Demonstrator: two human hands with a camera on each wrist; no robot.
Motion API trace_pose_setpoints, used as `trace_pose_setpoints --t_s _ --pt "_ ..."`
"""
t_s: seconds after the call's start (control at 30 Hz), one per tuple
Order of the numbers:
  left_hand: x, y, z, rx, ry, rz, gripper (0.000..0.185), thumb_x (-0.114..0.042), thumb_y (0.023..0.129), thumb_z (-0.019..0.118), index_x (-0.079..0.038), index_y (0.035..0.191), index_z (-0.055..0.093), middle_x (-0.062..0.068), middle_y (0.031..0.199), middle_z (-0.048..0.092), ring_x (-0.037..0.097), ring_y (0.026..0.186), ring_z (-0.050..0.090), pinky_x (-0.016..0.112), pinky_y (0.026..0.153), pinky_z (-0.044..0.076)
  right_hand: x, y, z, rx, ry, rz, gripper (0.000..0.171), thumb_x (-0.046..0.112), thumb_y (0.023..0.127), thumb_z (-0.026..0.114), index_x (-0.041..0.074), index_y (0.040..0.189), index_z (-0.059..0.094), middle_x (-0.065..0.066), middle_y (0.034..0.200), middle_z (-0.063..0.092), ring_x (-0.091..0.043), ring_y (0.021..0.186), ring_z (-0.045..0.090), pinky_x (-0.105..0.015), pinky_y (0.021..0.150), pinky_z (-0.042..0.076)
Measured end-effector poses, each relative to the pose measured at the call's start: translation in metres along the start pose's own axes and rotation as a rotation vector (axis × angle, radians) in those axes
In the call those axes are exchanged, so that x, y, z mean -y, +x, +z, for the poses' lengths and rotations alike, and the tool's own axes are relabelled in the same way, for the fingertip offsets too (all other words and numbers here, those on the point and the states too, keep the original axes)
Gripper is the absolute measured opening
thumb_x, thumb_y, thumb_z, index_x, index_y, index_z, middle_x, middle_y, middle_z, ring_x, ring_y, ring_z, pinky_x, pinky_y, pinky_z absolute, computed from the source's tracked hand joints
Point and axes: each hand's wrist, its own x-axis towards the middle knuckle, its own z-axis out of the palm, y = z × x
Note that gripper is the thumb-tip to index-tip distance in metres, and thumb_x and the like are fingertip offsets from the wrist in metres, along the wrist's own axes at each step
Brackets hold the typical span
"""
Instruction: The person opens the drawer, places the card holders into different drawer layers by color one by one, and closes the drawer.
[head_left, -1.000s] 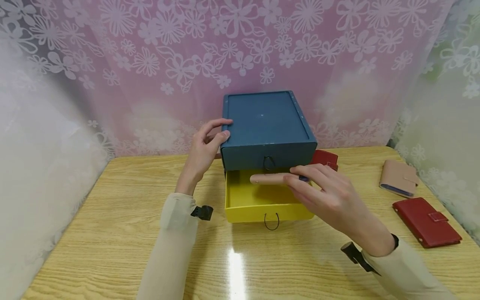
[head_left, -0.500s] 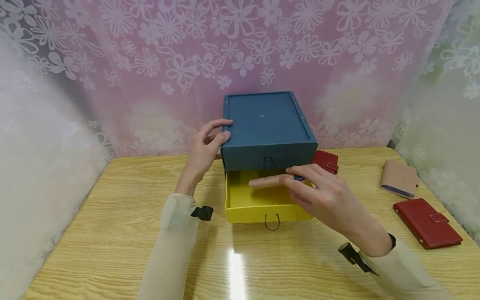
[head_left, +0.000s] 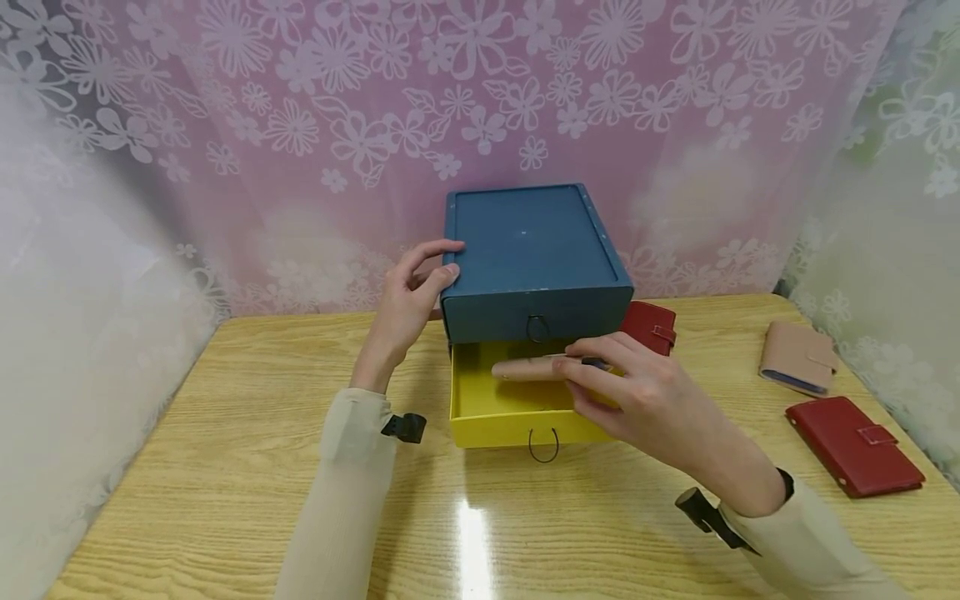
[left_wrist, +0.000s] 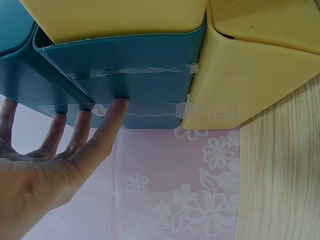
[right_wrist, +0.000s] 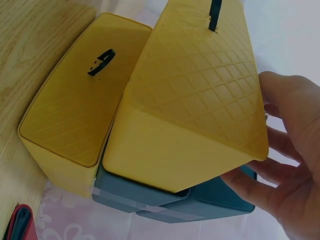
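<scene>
Right hand [head_left: 645, 396] pinches a half-hidden tan wallet [head_left: 528, 369]; left hand [head_left: 408, 296], fingers straight, steadies box [head_left: 532, 250]

We see a light wooden table [head_left: 225, 467] with a glare streak near its front middle. On its right side lie a beige wallet [head_left: 797, 356] and, just nearer to us, a red wallet with a snap tab [head_left: 853, 445], the two close but apart. Another red wallet [head_left: 651, 325] lies farther back. Behind the table hangs a pink curtain under white floral lace [head_left: 300, 125].
</scene>
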Motion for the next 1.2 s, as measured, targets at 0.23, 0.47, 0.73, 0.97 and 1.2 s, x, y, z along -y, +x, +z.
trace_pose_setpoints --t_s 0.23,0.47,0.73,0.97,1.2 --pt "0.0005 -0.0003 -0.0001 -0.001 -0.006 0.001 0.035 -0.035 0.103 0.057 -0.029 0.137 0.063 -0.003 0.154 0.047 0.025 0.117 0.066 0.054 0.089 0.060 0.0007 -0.0009 0.0003 0.008 0.009 0.013 0.038 0.004 0.073 0.084 0.008 0.110 0.076 -0.012 0.108 0.070 -0.025 0.086 0.065 -0.033 0.064 0.060" --pt "0.0018 0.0006 -0.0004 -0.002 0.000 0.000 0.035 -0.035 0.103 0.057 -0.029 0.137 0.063 -0.002 0.152 0.050 0.025 0.117 0.066 0.054 0.089 0.060 0.0013 -0.0015 0.0014 -0.004 0.027 0.020 0.031 0.027 0.105 0.052 0.009 0.109 0.077 -0.012 0.108 0.071 -0.025 0.087 0.066 -0.034 0.064 0.061" --pt "0.0007 0.0005 0.0001 -0.003 -0.003 0.003 0.035 -0.035 0.103 0.057 -0.029 0.137 0.063 -0.002 0.151 0.051 0.025 0.114 0.066 0.053 0.088 0.060 0.0022 -0.0010 0.0029 -0.010 0.036 0.027 0.044 0.035 0.107 0.041 0.009 0.108 0.077 -0.012 0.109 0.071 -0.024 0.088 0.066 -0.034 0.064 0.061" --pt "-0.0003 0.0000 0.0001 0.001 -0.010 0.001 0.036 -0.035 0.103 0.057 -0.029 0.138 0.063 -0.002 0.152 0.050 0.026 0.118 0.065 0.056 0.091 0.059 0.0028 -0.0003 0.0034 -0.022 0.039 0.029 0.045 0.035 0.107 0.041 0.008 0.108 0.077 -0.013 0.109 0.071 -0.025 0.090 0.067 -0.035 0.066 0.061" --pt "0.0000 0.0002 -0.0005 0.001 -0.007 -0.003 0.036 -0.036 0.103 0.057 -0.029 0.138 0.063 -0.004 0.153 0.049 0.024 0.119 0.064 0.055 0.091 0.059 0.0034 0.0004 0.0022 -0.026 0.052 0.054 0.041 0.035 0.106 0.046 0.008 0.111 0.077 -0.013 0.109 0.070 -0.026 0.094 0.066 -0.034 0.069 0.058"
